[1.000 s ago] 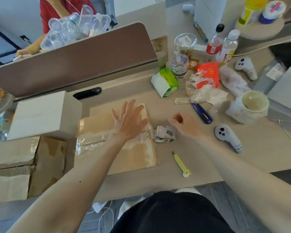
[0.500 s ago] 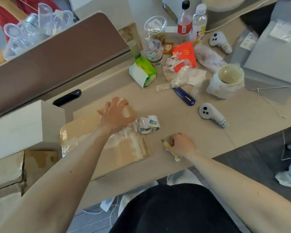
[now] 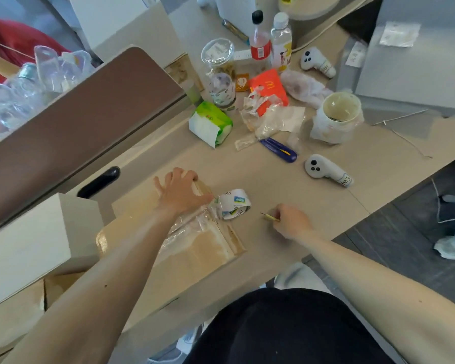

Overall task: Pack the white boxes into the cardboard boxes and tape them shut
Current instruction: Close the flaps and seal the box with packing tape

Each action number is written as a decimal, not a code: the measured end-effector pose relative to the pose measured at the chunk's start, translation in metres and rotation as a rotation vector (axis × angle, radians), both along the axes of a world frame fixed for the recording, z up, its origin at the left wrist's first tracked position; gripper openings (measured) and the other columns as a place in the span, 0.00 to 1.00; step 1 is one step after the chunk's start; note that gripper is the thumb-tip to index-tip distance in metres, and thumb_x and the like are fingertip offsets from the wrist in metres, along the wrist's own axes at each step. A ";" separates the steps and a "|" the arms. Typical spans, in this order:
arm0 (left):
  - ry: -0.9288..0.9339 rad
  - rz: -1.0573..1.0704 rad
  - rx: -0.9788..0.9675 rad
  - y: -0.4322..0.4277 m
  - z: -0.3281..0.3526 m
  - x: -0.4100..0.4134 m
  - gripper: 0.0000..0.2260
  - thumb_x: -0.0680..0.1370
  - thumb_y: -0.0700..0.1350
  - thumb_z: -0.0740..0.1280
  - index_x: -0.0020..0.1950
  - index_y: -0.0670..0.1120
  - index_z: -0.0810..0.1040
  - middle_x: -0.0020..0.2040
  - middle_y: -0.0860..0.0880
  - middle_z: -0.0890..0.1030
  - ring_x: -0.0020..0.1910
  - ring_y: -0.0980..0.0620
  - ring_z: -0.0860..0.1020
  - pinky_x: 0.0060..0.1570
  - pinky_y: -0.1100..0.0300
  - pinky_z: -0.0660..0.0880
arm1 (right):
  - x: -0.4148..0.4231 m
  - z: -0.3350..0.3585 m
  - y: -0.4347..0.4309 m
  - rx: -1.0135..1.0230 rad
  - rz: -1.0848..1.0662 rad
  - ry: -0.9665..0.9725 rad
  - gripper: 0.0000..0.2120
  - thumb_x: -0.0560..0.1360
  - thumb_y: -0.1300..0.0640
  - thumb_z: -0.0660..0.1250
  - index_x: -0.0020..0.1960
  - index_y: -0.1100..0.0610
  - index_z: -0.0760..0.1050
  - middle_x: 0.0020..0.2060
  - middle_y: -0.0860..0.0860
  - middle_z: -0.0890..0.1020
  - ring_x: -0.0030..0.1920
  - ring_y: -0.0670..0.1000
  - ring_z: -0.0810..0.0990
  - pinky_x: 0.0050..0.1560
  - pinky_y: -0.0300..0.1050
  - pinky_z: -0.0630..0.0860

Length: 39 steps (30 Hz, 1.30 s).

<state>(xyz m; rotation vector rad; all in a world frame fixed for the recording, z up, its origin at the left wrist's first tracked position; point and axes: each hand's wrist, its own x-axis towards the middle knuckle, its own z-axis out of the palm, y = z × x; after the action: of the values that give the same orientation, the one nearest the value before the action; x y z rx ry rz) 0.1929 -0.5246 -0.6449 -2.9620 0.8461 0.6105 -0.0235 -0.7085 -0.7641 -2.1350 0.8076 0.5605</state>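
Observation:
A closed cardboard box (image 3: 208, 243) lies on the table in front of me, with clear tape crumpled across its top. My left hand (image 3: 180, 194) presses on the box's far right corner, fingers spread over the edge. A roll of clear tape (image 3: 234, 207) with blue labels lies just right of that hand, its strip running onto the box. My right hand (image 3: 292, 223) is closed on a small yellow utility knife (image 3: 269, 217), blade pointing left toward the roll. A white box (image 3: 40, 245) stands at the left, on top of other cardboard boxes (image 3: 13, 319).
A blue knife (image 3: 279, 149), two white controllers (image 3: 326, 173) (image 3: 317, 61), a tissue pack (image 3: 210, 123), a white cup (image 3: 338, 116), bottles (image 3: 259, 42) and wrappers crowd the far table. A brown panel (image 3: 84, 119) rises at the left. Another person's shoes (image 3: 449, 248) are at the right.
My right hand dropped from beside the tape roll to the yellow knife, closed on it and lifted it toward the roll. My left hand went from flat on the box to gripping its far corner.

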 end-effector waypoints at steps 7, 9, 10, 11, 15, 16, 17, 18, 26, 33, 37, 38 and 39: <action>0.151 -0.182 -0.093 -0.036 -0.003 0.023 0.11 0.74 0.59 0.68 0.49 0.54 0.78 0.56 0.53 0.75 0.63 0.51 0.70 0.70 0.50 0.54 | -0.001 0.043 0.005 0.156 -0.292 -0.189 0.04 0.73 0.60 0.65 0.42 0.54 0.73 0.35 0.53 0.81 0.37 0.54 0.82 0.40 0.50 0.78; 0.332 -0.177 -0.107 -0.053 -0.004 0.027 0.10 0.75 0.59 0.68 0.45 0.54 0.78 0.48 0.56 0.79 0.55 0.51 0.76 0.55 0.58 0.69 | -0.002 0.058 0.015 0.206 -0.292 -0.233 0.03 0.73 0.60 0.67 0.43 0.54 0.73 0.34 0.53 0.83 0.33 0.50 0.82 0.38 0.47 0.77; 0.400 -0.207 -0.068 -0.060 -0.005 0.028 0.11 0.75 0.60 0.68 0.44 0.53 0.79 0.46 0.55 0.80 0.51 0.52 0.78 0.48 0.60 0.71 | -0.002 0.066 0.020 0.232 -0.283 -0.251 0.05 0.73 0.59 0.68 0.42 0.54 0.73 0.35 0.53 0.83 0.32 0.49 0.80 0.37 0.46 0.75; 0.445 -0.255 -0.006 -0.067 -0.007 0.028 0.14 0.75 0.61 0.68 0.44 0.51 0.80 0.45 0.53 0.81 0.47 0.51 0.79 0.43 0.60 0.72 | -0.002 0.075 0.026 0.259 -0.277 -0.272 0.06 0.73 0.59 0.69 0.41 0.53 0.72 0.35 0.53 0.83 0.31 0.49 0.78 0.37 0.46 0.74; 0.679 -0.384 0.214 -0.085 -0.014 0.029 0.22 0.73 0.67 0.67 0.45 0.48 0.83 0.41 0.53 0.84 0.39 0.54 0.81 0.39 0.61 0.77 | 0.002 0.092 0.050 0.368 -0.324 -0.324 0.09 0.71 0.56 0.71 0.38 0.51 0.71 0.28 0.49 0.79 0.33 0.53 0.77 0.36 0.47 0.68; 0.740 -0.403 0.234 -0.087 -0.017 0.029 0.21 0.74 0.65 0.68 0.44 0.48 0.83 0.38 0.54 0.83 0.37 0.54 0.81 0.39 0.61 0.76 | 0.004 0.094 0.056 0.402 -0.338 -0.331 0.09 0.71 0.56 0.71 0.38 0.52 0.71 0.26 0.48 0.76 0.34 0.56 0.78 0.36 0.48 0.67; 0.796 -0.416 0.243 -0.089 -0.021 0.030 0.18 0.74 0.63 0.69 0.42 0.48 0.83 0.36 0.54 0.82 0.36 0.53 0.80 0.39 0.60 0.76 | 0.006 0.096 0.061 0.436 -0.346 -0.339 0.09 0.71 0.56 0.72 0.39 0.53 0.71 0.25 0.47 0.74 0.35 0.56 0.77 0.36 0.48 0.67; 0.846 -0.424 0.240 -0.091 -0.025 0.031 0.16 0.75 0.60 0.70 0.39 0.48 0.82 0.33 0.54 0.80 0.35 0.53 0.78 0.38 0.60 0.76 | 0.008 0.098 0.067 0.461 -0.348 -0.347 0.10 0.71 0.56 0.72 0.39 0.54 0.70 0.25 0.46 0.73 0.33 0.54 0.76 0.36 0.47 0.66; 0.991 -0.637 0.123 -0.092 -0.042 0.034 0.24 0.68 0.59 0.72 0.36 0.37 0.75 0.32 0.45 0.71 0.34 0.49 0.68 0.36 0.56 0.65 | 0.014 0.105 0.097 0.469 -0.379 -0.361 0.11 0.73 0.58 0.72 0.39 0.53 0.70 0.23 0.44 0.70 0.28 0.49 0.71 0.33 0.43 0.67; 0.867 -0.688 -0.042 -0.090 -0.053 0.033 0.16 0.71 0.49 0.74 0.46 0.36 0.79 0.34 0.49 0.77 0.30 0.57 0.72 0.33 0.62 0.69 | 0.015 0.111 0.102 0.447 -0.405 -0.373 0.10 0.74 0.61 0.72 0.40 0.57 0.70 0.22 0.43 0.70 0.26 0.46 0.69 0.30 0.39 0.66; 0.931 -0.587 -0.061 -0.090 -0.058 0.037 0.08 0.76 0.38 0.72 0.51 0.34 0.79 0.40 0.40 0.82 0.32 0.50 0.80 0.33 0.58 0.79 | 0.014 0.113 0.103 0.456 -0.404 -0.362 0.10 0.74 0.60 0.72 0.40 0.59 0.70 0.22 0.44 0.69 0.26 0.48 0.68 0.30 0.40 0.65; 0.946 -0.581 -0.066 -0.090 -0.057 0.037 0.06 0.76 0.37 0.72 0.50 0.35 0.80 0.40 0.40 0.82 0.32 0.50 0.81 0.34 0.59 0.80 | 0.014 0.114 0.103 0.473 -0.418 -0.365 0.10 0.74 0.59 0.72 0.40 0.60 0.70 0.23 0.45 0.70 0.26 0.48 0.68 0.30 0.41 0.65; 0.960 -0.575 -0.078 -0.090 -0.057 0.037 0.03 0.76 0.36 0.72 0.48 0.37 0.80 0.39 0.41 0.82 0.33 0.50 0.82 0.34 0.60 0.80 | 0.014 0.116 0.102 0.493 -0.430 -0.370 0.11 0.74 0.58 0.71 0.41 0.61 0.71 0.24 0.46 0.71 0.26 0.48 0.69 0.29 0.40 0.65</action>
<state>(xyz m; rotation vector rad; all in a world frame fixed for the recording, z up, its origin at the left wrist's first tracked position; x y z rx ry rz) 0.2300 -0.6151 -0.7021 -2.1444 1.6597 1.9668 -0.0097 -0.6062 -0.6485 -1.4919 0.7870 0.1103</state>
